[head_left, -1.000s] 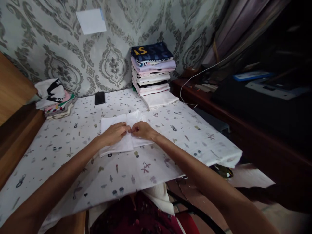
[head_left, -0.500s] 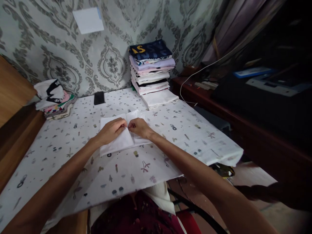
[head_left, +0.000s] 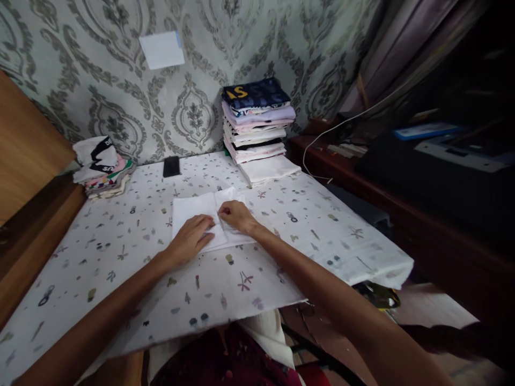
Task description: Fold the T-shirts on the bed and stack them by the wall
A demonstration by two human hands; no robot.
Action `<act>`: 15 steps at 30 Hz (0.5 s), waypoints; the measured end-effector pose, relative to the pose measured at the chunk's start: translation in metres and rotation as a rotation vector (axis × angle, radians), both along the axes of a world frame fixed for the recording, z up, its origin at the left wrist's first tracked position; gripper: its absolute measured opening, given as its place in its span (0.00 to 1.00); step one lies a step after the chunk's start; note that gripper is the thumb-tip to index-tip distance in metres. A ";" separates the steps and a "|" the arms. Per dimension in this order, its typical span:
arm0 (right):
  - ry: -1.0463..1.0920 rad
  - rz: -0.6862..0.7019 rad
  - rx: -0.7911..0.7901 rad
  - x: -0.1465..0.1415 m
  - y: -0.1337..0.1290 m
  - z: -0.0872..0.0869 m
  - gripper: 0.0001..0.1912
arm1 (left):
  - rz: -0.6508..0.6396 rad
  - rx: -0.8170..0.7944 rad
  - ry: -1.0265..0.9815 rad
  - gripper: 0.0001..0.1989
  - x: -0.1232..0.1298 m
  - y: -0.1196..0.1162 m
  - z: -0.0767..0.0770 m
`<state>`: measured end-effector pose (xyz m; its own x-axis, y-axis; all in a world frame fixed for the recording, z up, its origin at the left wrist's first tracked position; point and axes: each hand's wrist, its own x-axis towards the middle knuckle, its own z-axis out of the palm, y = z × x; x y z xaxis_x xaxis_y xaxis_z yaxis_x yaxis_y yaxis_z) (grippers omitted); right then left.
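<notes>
A white piece of clothing (head_left: 193,207), partly folded, lies on the patterned tablecloth in front of me; its exact kind does not show. My left hand (head_left: 192,236) rests on its left half, fingers stretched out flat with the thumb apart. On the right half, my right hand (head_left: 236,216) has its fingers closed in a pinch on the cloth near the middle fold line. Parts of the cloth are hidden beneath both hands.
Behind the cloth stands a tall stack of folded clothes (head_left: 257,126), with a folded white one (head_left: 269,170) at its front. A smaller pile of clothes (head_left: 102,166) sits at the back left. A black phone (head_left: 171,166) lies near the wall. A white cable (head_left: 346,122) hangs at right.
My left hand has let go of the cloth edge at the middle and now lies flat, slightly nearer me. The right hand keeps its pinch. The view has shifted a little.
</notes>
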<state>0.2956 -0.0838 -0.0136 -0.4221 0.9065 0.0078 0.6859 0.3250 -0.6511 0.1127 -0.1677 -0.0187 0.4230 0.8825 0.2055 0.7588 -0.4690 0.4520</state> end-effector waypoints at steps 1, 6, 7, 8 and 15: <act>-0.003 -0.002 0.020 0.000 0.000 0.000 0.10 | 0.001 0.016 -0.005 0.12 0.000 -0.004 -0.001; 0.036 -0.015 0.082 -0.003 -0.002 0.000 0.10 | 0.077 0.131 -0.006 0.10 0.000 -0.023 0.005; 0.057 -0.008 0.091 -0.004 -0.002 0.000 0.09 | 0.068 0.134 0.024 0.09 0.000 -0.026 0.007; 0.072 0.006 0.098 -0.006 -0.003 0.000 0.08 | 0.052 0.134 0.059 0.09 0.000 -0.030 0.007; -0.106 0.051 0.098 -0.019 0.000 -0.001 0.08 | -0.055 0.072 0.181 0.10 0.000 -0.043 0.002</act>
<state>0.2767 -0.0839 -0.0143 -0.4705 0.8811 0.0479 0.7302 0.4192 -0.5395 0.1126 -0.2105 -0.0166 0.5059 0.8428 0.1837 0.7968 -0.5382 0.2746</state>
